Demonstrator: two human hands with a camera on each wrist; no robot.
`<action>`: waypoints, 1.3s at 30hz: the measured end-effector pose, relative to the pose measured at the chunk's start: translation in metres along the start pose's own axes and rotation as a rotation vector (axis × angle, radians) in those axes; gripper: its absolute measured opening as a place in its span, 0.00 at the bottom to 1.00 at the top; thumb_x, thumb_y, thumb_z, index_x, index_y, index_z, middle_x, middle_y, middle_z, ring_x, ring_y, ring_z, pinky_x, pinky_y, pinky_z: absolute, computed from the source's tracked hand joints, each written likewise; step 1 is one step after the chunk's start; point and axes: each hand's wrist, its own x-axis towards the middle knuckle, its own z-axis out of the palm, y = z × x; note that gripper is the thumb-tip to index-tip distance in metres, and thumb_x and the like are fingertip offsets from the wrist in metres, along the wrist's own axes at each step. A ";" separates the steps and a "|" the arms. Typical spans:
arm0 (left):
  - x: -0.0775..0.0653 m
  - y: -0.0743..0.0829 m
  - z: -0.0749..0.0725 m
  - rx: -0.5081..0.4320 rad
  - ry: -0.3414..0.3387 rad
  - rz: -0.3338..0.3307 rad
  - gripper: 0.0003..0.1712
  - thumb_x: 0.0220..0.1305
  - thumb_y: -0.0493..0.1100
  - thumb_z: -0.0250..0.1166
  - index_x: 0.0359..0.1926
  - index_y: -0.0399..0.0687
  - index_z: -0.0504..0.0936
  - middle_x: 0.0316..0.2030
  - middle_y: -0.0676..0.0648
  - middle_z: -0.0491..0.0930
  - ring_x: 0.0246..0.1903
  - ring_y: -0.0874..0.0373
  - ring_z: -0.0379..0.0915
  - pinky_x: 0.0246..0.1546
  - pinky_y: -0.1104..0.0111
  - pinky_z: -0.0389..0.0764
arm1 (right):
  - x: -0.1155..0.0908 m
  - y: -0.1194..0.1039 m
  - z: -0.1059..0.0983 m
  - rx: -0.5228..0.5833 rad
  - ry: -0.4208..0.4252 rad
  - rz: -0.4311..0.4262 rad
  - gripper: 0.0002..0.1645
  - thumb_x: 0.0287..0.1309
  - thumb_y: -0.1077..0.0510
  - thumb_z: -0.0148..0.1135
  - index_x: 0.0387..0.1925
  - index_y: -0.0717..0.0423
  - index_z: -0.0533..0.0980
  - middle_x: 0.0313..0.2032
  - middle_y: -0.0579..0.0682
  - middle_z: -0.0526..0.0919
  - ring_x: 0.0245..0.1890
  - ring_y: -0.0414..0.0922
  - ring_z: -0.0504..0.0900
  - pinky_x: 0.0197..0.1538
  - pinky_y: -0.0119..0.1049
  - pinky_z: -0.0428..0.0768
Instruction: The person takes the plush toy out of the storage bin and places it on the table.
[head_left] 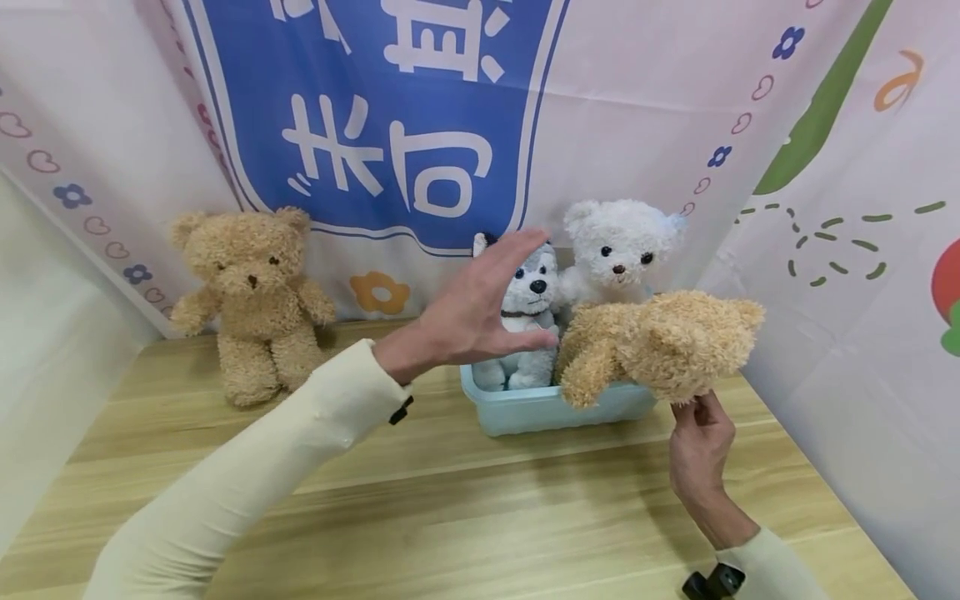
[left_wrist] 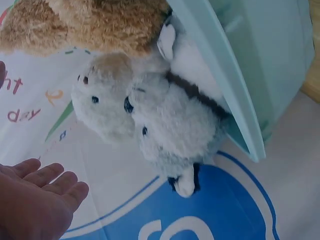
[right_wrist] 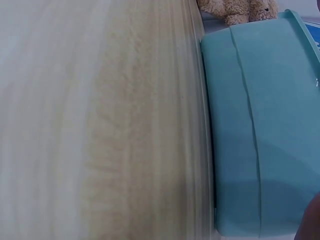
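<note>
A light blue plastic bin [head_left: 566, 414] holds a grey-and-white husky plush [head_left: 528, 333] on its left and a white teddy bear [head_left: 622, 242] behind. Across the bin's right front lies a curly tan teddy bear [head_left: 667, 342], its head hanging over the right end. My right hand [head_left: 701, 450] pinches this bear at the underside of its head, fingertips partly hidden in the fur. In front of the husky, my left hand [head_left: 472, 308] is raised with fingers and thumb spread apart and nothing between them. The left wrist view shows its straight fingers [left_wrist: 60, 182] apart from the plush toys.
Another tan teddy bear [head_left: 251, 308] sits upright at the back left of the wooden table [head_left: 420, 517]. A printed cloth backdrop [head_left: 630, 100] hangs right behind the toys, and a pale wall stands along the table's right edge.
</note>
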 end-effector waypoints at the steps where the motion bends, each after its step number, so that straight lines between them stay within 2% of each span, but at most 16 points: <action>1: 0.000 0.001 0.003 -0.004 -0.002 0.000 0.60 0.53 0.63 0.73 0.76 0.44 0.51 0.76 0.43 0.54 0.76 0.50 0.48 0.76 0.53 0.53 | 0.000 0.000 0.000 0.004 -0.001 -0.001 0.20 0.68 0.61 0.56 0.56 0.70 0.76 0.37 0.44 0.83 0.41 0.34 0.80 0.54 0.24 0.80; 4: 0.003 0.006 0.012 -0.010 -0.012 -0.006 0.61 0.52 0.63 0.73 0.76 0.44 0.51 0.76 0.43 0.54 0.76 0.50 0.49 0.76 0.55 0.55 | 0.000 -0.001 0.000 -0.004 -0.004 -0.006 0.20 0.68 0.61 0.56 0.56 0.69 0.76 0.36 0.43 0.83 0.40 0.34 0.80 0.54 0.24 0.80; 12: 0.018 0.028 0.038 0.013 -0.145 -0.036 0.67 0.48 0.67 0.73 0.78 0.47 0.46 0.78 0.45 0.46 0.76 0.51 0.46 0.76 0.56 0.52 | 0.000 0.000 0.000 0.021 -0.010 -0.001 0.21 0.69 0.61 0.55 0.58 0.71 0.75 0.40 0.45 0.84 0.46 0.36 0.82 0.58 0.27 0.79; 17: 0.026 0.039 0.050 0.014 -0.188 -0.028 0.69 0.47 0.67 0.74 0.78 0.47 0.44 0.78 0.44 0.44 0.77 0.51 0.44 0.76 0.57 0.51 | -0.001 0.000 0.001 0.019 -0.016 -0.004 0.22 0.69 0.60 0.54 0.59 0.70 0.74 0.43 0.46 0.84 0.49 0.37 0.81 0.58 0.26 0.78; 21: 0.033 0.045 0.054 0.053 -0.198 -0.020 0.71 0.47 0.69 0.73 0.78 0.44 0.42 0.78 0.43 0.43 0.77 0.51 0.45 0.76 0.59 0.52 | 0.000 -0.001 0.001 0.005 -0.001 0.000 0.22 0.69 0.60 0.55 0.58 0.70 0.75 0.41 0.45 0.84 0.48 0.37 0.81 0.57 0.25 0.79; 26: 0.042 0.052 0.060 0.098 -0.184 0.001 0.73 0.44 0.70 0.74 0.78 0.44 0.43 0.78 0.43 0.47 0.76 0.52 0.47 0.75 0.63 0.54 | 0.001 -0.003 0.001 -0.017 0.019 0.024 0.20 0.69 0.60 0.55 0.57 0.69 0.76 0.40 0.44 0.84 0.48 0.36 0.81 0.56 0.24 0.79; 34: 0.051 0.056 0.079 0.124 -0.212 0.030 0.73 0.40 0.69 0.76 0.77 0.43 0.46 0.76 0.43 0.53 0.75 0.53 0.51 0.75 0.67 0.54 | 0.001 -0.002 0.002 -0.017 0.043 0.045 0.20 0.69 0.60 0.55 0.58 0.68 0.76 0.40 0.44 0.84 0.47 0.36 0.81 0.56 0.24 0.79; 39: 0.052 0.054 0.090 0.063 -0.208 0.029 0.69 0.41 0.64 0.79 0.75 0.43 0.49 0.72 0.43 0.61 0.70 0.53 0.61 0.70 0.68 0.65 | 0.000 -0.001 0.001 -0.029 0.026 0.045 0.21 0.70 0.59 0.54 0.59 0.67 0.75 0.42 0.44 0.84 0.50 0.36 0.81 0.56 0.23 0.79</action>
